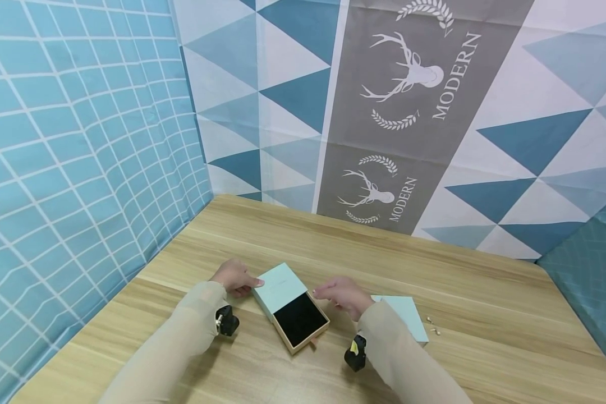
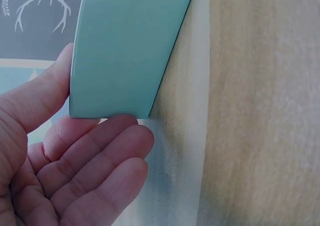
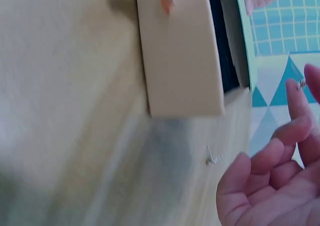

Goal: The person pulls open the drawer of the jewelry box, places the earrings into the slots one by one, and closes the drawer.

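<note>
A mint-green jewelry box [image 1: 283,286] lies on the table, its tan drawer [image 1: 325,325] pulled partly out and showing a black lining. My left hand [image 1: 234,276] holds the green sleeve at its far left corner, thumb along one face and fingers against the end, as the left wrist view shows. Beside the drawer's right side is my right hand [image 1: 347,295]. Between its thumb and index finger it pinches a tiny shiny earring [image 3: 301,84], while the other fingers are loosely bent. Another earring [image 3: 213,159] with a thin post lies on the table beside the drawer.
A second mint-green box piece [image 1: 408,315] lies partly hidden beneath my right forearm. Several small earrings [image 1: 432,325] are scattered to its right. An orange ribbon tab [image 1: 313,343] sticks out from the drawer front. Patterned cloth hangs behind the wooden table [image 1: 485,314].
</note>
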Demonstrator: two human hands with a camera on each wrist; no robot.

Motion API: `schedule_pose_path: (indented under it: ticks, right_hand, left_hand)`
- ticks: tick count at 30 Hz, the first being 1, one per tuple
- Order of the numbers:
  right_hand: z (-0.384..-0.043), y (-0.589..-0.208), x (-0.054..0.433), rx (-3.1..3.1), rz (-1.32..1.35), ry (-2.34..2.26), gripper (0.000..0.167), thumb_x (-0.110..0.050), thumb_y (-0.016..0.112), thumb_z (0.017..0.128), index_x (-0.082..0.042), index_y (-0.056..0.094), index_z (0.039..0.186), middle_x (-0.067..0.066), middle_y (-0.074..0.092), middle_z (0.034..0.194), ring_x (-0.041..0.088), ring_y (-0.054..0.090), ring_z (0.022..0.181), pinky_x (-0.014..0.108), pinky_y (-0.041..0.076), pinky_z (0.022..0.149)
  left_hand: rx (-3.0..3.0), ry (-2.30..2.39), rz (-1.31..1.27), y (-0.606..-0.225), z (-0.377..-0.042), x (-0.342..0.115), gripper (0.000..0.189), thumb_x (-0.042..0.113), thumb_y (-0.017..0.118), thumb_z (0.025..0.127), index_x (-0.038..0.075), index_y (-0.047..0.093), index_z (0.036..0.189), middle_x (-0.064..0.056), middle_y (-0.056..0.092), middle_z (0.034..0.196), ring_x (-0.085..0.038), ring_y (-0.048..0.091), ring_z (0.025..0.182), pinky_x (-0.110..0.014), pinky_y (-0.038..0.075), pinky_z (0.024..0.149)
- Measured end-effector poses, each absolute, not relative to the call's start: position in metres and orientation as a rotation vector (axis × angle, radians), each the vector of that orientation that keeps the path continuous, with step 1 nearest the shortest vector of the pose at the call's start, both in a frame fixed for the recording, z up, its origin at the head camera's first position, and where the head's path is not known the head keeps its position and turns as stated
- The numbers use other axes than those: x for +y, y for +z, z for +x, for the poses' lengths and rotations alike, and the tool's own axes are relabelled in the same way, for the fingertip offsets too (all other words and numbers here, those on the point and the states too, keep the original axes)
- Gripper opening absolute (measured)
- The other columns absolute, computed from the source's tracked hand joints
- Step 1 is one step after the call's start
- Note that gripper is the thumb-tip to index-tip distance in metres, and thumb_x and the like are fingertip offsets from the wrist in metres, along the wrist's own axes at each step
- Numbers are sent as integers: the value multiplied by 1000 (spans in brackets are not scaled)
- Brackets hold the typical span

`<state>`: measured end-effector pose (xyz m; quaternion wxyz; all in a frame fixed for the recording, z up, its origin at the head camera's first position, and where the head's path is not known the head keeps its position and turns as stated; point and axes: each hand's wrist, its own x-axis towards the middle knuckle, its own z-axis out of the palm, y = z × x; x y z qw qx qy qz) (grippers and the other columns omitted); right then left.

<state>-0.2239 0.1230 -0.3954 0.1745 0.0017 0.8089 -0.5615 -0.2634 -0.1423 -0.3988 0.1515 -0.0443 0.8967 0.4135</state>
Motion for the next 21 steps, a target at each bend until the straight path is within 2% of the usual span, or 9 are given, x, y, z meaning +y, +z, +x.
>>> schedule_pose_path:
  ticks: [7,10,13,15,17,19,20,21]
  right_hand:
    - [-212,-397,116,2246,14,-1706,26,-10,68,87,8,67,106,-2,60,84,7,32,53,21,31,54]
    - [-209,-396,113,2227,54,-1750,27,-12,67,89,8,66,108,-5,51,72,8,31,54,22,30,55]
    - [-208,-395,111,2214,106,-1793,27,-14,67,89,7,66,106,-5,43,68,10,34,58,24,32,59]
    - [-207,-395,110,2234,80,-1779,27,-16,67,89,5,67,107,0,55,74,14,48,68,29,42,68]
    - [-205,-397,110,2257,15,-1740,27,-17,67,89,4,67,107,7,66,93,22,59,89,40,46,86]
    - [-204,-400,111,2265,-82,-1706,29,-17,67,90,4,67,109,14,66,112,31,57,109,52,37,100]
    - [-204,-402,112,2267,-133,-1691,30,-17,67,90,4,66,111,15,64,119,34,53,117,56,32,104]
    - [-204,-403,113,2259,-162,-1691,30,-17,66,90,5,66,111,16,64,118,35,53,118,58,29,105]
  left_hand:
    - [2572,1174,-128,-400,-266,-143,48,17,79,80,13,38,55,-5,57,60,-14,53,55,-26,49,52]
    - [2577,1158,-122,-400,-266,-143,47,18,79,80,12,39,55,-4,56,60,-14,53,55,-26,49,52]
    - [2583,1144,-99,-401,-266,-144,46,19,79,80,12,41,55,-5,57,60,-14,54,55,-26,50,53]
    - [2587,1136,-90,-401,-267,-145,45,20,79,80,12,42,55,-5,58,61,-15,55,56,-27,51,53]
    - [2588,1124,-72,-402,-268,-146,44,20,78,81,12,44,55,-5,58,61,-15,56,57,-27,51,54]
    - [2586,1119,-67,-402,-268,-146,43,21,78,81,12,45,56,-5,59,62,-15,56,57,-27,52,55]
    - [2585,1117,-66,-402,-268,-146,43,21,78,81,12,45,56,-5,59,62,-15,57,58,-27,52,55]
    - [2584,1115,-65,-401,-268,-146,42,21,78,81,12,45,56,-5,59,63,-15,57,58,-27,52,55]
